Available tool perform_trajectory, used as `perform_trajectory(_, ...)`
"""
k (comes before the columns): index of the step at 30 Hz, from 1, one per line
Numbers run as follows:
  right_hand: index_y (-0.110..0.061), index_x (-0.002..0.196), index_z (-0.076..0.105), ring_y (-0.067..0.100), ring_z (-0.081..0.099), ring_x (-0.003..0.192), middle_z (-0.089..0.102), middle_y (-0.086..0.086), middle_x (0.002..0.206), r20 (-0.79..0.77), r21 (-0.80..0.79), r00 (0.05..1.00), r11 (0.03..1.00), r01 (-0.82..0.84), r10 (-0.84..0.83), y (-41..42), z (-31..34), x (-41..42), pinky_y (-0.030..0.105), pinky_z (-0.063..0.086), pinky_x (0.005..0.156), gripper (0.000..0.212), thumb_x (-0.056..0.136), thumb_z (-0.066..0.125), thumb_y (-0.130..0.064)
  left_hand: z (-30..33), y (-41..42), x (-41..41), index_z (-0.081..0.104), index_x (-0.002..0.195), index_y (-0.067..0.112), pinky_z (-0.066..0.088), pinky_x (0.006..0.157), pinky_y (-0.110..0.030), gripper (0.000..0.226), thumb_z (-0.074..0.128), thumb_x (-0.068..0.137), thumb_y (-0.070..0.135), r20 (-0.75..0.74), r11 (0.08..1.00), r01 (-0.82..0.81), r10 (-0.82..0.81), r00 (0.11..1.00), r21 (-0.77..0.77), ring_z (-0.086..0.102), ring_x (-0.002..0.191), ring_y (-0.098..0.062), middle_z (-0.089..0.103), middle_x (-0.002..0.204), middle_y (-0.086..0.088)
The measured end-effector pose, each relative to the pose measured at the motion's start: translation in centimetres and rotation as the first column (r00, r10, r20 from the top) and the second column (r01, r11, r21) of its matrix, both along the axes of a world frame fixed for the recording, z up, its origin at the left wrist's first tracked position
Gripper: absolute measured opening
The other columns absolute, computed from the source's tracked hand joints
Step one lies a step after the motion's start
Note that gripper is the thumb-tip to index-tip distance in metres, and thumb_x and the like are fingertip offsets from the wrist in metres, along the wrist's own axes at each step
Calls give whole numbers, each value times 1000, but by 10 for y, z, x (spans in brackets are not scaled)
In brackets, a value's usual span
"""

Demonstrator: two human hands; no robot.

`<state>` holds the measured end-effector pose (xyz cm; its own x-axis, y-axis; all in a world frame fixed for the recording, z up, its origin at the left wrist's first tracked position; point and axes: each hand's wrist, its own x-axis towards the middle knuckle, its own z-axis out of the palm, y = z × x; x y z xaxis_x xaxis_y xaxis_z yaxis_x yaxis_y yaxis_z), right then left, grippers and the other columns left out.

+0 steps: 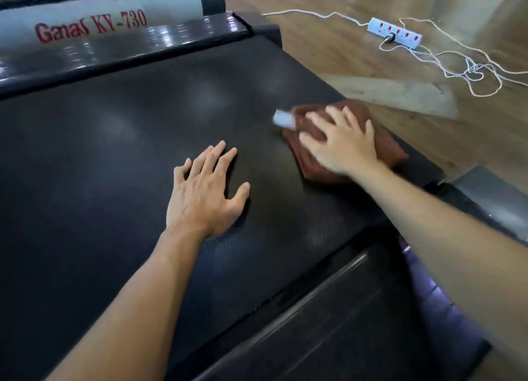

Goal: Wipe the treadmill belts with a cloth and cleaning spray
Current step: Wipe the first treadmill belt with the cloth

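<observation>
Head view is giving me both hands down on the treadmill belt [114,157], and I'm working the far right edge of it. I'm pressing my right hand [340,143] flat on the brown cloth [391,152], fingers straight and spread, gripping nothing, just bearing down on the folded pad. That cloth is lying under my palm and poking out beyond my fingertips, right at the belt's edge beside the side rail [423,163]. A small white tag [284,119] is sticking out of it just past my index finger. My left hand [205,192] is lying open on the bare belt, fingers splayed and relaxed, holding nothing, well apart from the cloth and bracing me.

No spray bottle is showing anywhere, so I'm judging the wet part is done or waiting off camera. The right hand is blurring, so I'm reading this as a stroke in motion.

To do it well I'm wanting even pressure through the whole palm, overlapping passes from the rail side back toward my left fingers, and the cloth staying folded so it isn't bunching under my knuckles. Beyond my right fingertips, on the wooden floor [328,37], a power strip [394,33] and its tangled white cord [471,69] are lying, so I'm keeping any moisture on the belt only
</observation>
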<state>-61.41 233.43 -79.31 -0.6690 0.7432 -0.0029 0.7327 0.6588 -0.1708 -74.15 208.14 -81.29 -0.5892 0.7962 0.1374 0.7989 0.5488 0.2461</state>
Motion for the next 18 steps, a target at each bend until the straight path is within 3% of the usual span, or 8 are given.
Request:
perform_trajectory(2, -47, 160, 24, 31, -1, 160, 9, -2, 174, 45, -46, 992, 992, 121, -119, 16, 8, -30, 68, -3, 122, 67, 98, 26, -74, 1, -1, 1, 25, 160, 31, 12, 124, -42, 82, 18, 87, 68, 3, 1000, 10, -10, 1000, -7, 8, 156, -10, 14, 170, 10)
perform_trajectory(3, -46, 161, 21, 33, -2, 160, 7, 0, 174, 75, -47, 992, 994, 102, -99, 14, 9, -40, 69, -4, 122, 68, 99, 23, -73, 2, -2, 1, 25, 160, 31, 12, 124, -42, 82, 18, 86, 69, 8, 1000, 7, -7, 1000, -8, 8, 156, -10, 14, 170, 10)
perform_trajectory(7, -50, 160, 18, 28, -2, 160, 6, -4, 174, 56, 27, 990, 991, -132, 130, -46, 1, 6, 66, -2, 123, 71, 95, 21, -78, 6, -1, 3, 24, 160, 32, 11, 125, -42, 83, 18, 86, 69, 22, 1000, 3, -3, 1000, -17, 6, 156, -9, 12, 170, 11)
perform_trajectory(10, -49, 161, 17, 30, -3, 159, 5, -1, 174, 36, 30, 998, 998, 54, -56, -61, -6, 38, 67, -6, 122, 79, 91, 18, -85, 7, -3, 5, 28, 159, 33, 9, 125, -39, 81, 26, 86, 68, 43, 1000, -7, 6, 999, 10, 7, 156, -5, 15, 169, 13)
perform_trajectory(14, -39, 163, 21, 44, -7, 157, 3, 13, 173, 54, -20, 967, 968, 252, -251, 0, 4, -41, 73, -7, 118, 88, 89, 20, -86, 12, 8, -7, 46, 150, 30, 13, 120, -31, 75, 40, 83, 63, 83, 992, -71, 63, 995, 102, 30, 148, -7, 37, 161, 13)
perform_trajectory(16, -36, 165, 12, 48, -5, 156, 2, 18, 172, 51, -8, 979, 980, 200, -199, 19, 5, -82, 74, -7, 117, 88, 92, 21, -83, 17, 25, -21, 48, 149, 28, 15, 120, -33, 72, 43, 85, 59, 65, 991, -78, 71, 995, 105, 34, 146, -10, 40, 159, 10)
perform_trajectory(18, -36, 165, -8, 48, -3, 156, -3, 19, 172, 29, 35, 1000, 999, 4, -5, 15, 3, -91, 74, -9, 117, 85, 96, 21, -77, 19, 46, -45, 44, 152, 27, 15, 122, -38, 70, 43, 88, 56, 37, 993, -90, 88, 995, 76, 29, 150, -14, 36, 162, 5)
